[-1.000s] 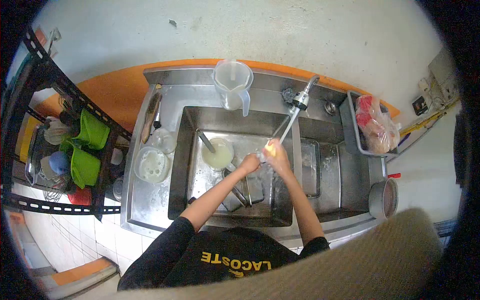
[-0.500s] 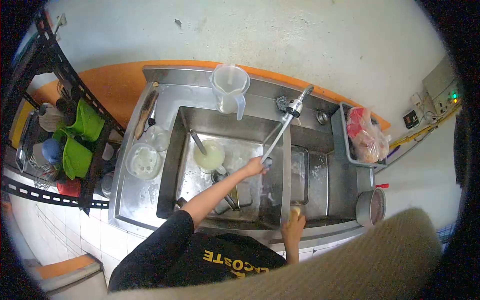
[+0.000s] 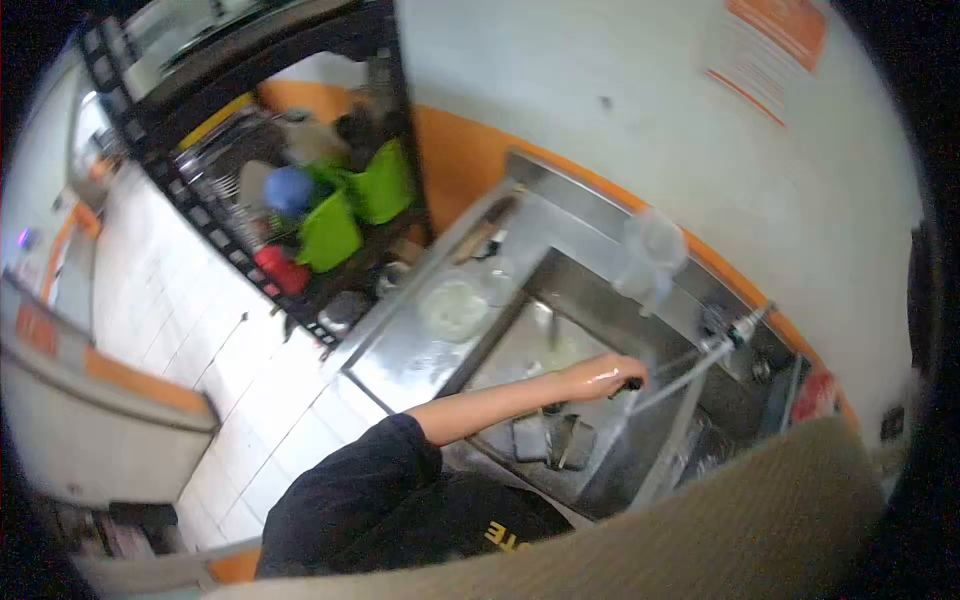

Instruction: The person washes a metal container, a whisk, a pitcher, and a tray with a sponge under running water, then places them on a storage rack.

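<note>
Left hand [image 3: 606, 378] wrapped around a small black-ended item [image 3: 632, 384] over the grey stainless-steel sink [image 3: 585, 297]

The left hand is curled into a fist, its fingers closed around the item, whose black end juts out at the right of the fist; blur hides what the rest of it is; the right hand is out of view, so I cannot tell its state. A long whitish tap spout [image 3: 690, 376] slants down from the upper right to just beside the hand; below the hand, nearer the body, grey rectangular metal pieces [image 3: 555, 440] lie in the sink.

Beyond the hand, a tall translucent plastic jug [image 3: 650, 255] stands at the back of the sink; to the right of the jug and farther from the hand sits a dark grey, scourer-like tangle [image 3: 715, 319]. Well to the left of the hand, on the stainless-steel desk [image 3: 405, 366], are a round clear tub of pale foamy liquid [image 3: 456, 309] and, touching or just beside it, a small clear vessel [image 3: 495, 281]; farther left of the hand, past the desk, a black perforated metal rack [image 3: 180, 192] holds bright green plastic bins [image 3: 330, 234].
</note>
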{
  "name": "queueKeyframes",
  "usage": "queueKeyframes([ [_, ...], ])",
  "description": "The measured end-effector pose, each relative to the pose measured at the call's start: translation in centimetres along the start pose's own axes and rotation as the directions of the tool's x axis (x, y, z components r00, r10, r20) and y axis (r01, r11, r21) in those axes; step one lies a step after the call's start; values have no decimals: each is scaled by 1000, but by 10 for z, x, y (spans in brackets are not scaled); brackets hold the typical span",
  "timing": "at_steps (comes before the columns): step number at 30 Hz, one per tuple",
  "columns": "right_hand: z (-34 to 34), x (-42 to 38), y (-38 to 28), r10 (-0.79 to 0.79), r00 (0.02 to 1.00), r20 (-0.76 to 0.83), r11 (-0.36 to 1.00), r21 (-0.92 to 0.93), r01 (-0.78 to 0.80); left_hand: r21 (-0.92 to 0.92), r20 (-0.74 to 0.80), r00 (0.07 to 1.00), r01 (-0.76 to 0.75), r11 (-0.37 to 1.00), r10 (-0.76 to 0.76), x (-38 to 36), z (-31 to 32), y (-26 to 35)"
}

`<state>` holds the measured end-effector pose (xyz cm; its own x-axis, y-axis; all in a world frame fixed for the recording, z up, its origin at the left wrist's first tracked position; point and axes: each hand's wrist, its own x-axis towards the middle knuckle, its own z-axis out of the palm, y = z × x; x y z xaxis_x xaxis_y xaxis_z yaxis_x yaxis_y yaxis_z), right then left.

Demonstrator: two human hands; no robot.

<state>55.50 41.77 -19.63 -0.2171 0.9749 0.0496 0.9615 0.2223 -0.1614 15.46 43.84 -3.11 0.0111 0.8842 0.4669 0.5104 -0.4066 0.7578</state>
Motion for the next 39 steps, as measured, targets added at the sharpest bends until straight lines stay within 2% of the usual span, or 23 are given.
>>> queueKeyframes([
  [1, 1, 0, -3, 10, 1000, -4, 1000, -14, -10, 95, 83, 996, -31, 995, 24, -13, -11, 2],
  [5, 1, 3, -8, 30, 1000, 6, 998, -53, -29, 88, -220, 960, 194, 977, -171, -58, -82, 7],
  [6, -1, 3, -9, 37, 999, 5, 998, -55, -37, 148, -316, 935, 216, 965, -161, -67, -114, 18],
  [7, -2, 3, -8, 45, 999, 7, 998, -55, -44, 71, -429, 848, 375, 924, -311, -76, -144, 31],
  [9, -4, 3, -9, 59, 998, 9, 996, -62, -58, 360, -684, 726, 418, 834, -69, -93, -212, 64],
  [10, -4, 3, -9, 65, 998, 12, 996, -65, -65, 225, -750, 644, 461, 858, -149, -103, -245, 84],
  [11, -4, 3, -8, 75, 997, 14, 995, -72, -74, 264, -830, 555, 487, 833, -61, -103, -265, 120],
  [12, -4, 2, -7, 81, 997, 16, 994, -75, -80, 428, -827, 551, 489, 760, 112, -122, -301, 113],
  [14, -4, 1, -4, 86, 996, 13, 993, -85, -85, 453, -874, 431, 550, 701, 227, -126, -331, 150],
  [16, 2, 1, 6, 75, 997, 4, 993, -96, -74, 548, -835, 439, 605, 577, 332, -136, -356, 160],
  [18, 10, 1, 15, 58, 998, -1, 992, -110, -58, 492, -871, 405, 734, 468, 279, -135, -359, 164],
  [19, -4, 2, -3, 216, 975, 56, 973, -97, -210, 461, -887, 390, 786, 412, 249, -134, -360, 162],
  [21, -41, 8, -36, 116, 990, 76, 991, -71, -110, 563, -821, 498, 786, 256, 279, -158, -382, 122],
  [23, -24, 18, -14, 127, 966, 225, 977, -194, -84, 512, -857, 507, 812, 282, 94, -189, -408, 75],
  [25, -33, 1, -20, -31, 999, -44, 997, 67, 34, 450, -878, 472, 871, 199, -80, -216, -429, 33],
  [26, -25, 0, -10, 5, 1000, 6, 997, 76, -6, 454, -879, 461, 887, 86, -123, -218, -435, 25],
  [28, -28, 2, -13, 50, 998, 45, 996, 75, -53, 465, -885, 459, 872, -153, -76, -205, -419, 23],
  [31, -48, 1, -35, 83, 995, 49, 996, 42, -85, 653, -642, 724, 688, -315, 253, -150, -357, 46],
  [33, -48, 2, -37, 103, 992, 76, 994, 36, -106, 839, -543, 796, 527, 132, 269, -81, -282, 71],
  [36, -45, 3, -39, 100, 994, 39, 995, 18, -101, 680, -382, 921, 336, 651, -75, -42, -179, 18],
  [37, -44, 5, -40, 96, 995, 24, 995, 11, -96, 808, -35, 971, 167, 566, -237, -25, -148, 6],
  [38, -43, 8, -41, 89, 995, 42, 996, 29, -90, 682, 28, 999, -44, 730, 34, -35, -109, -47],
  [39, -44, 11, -42, 87, 995, 55, 995, 45, -90, 674, 115, 989, -12, 739, -88, -39, -73, -82],
])
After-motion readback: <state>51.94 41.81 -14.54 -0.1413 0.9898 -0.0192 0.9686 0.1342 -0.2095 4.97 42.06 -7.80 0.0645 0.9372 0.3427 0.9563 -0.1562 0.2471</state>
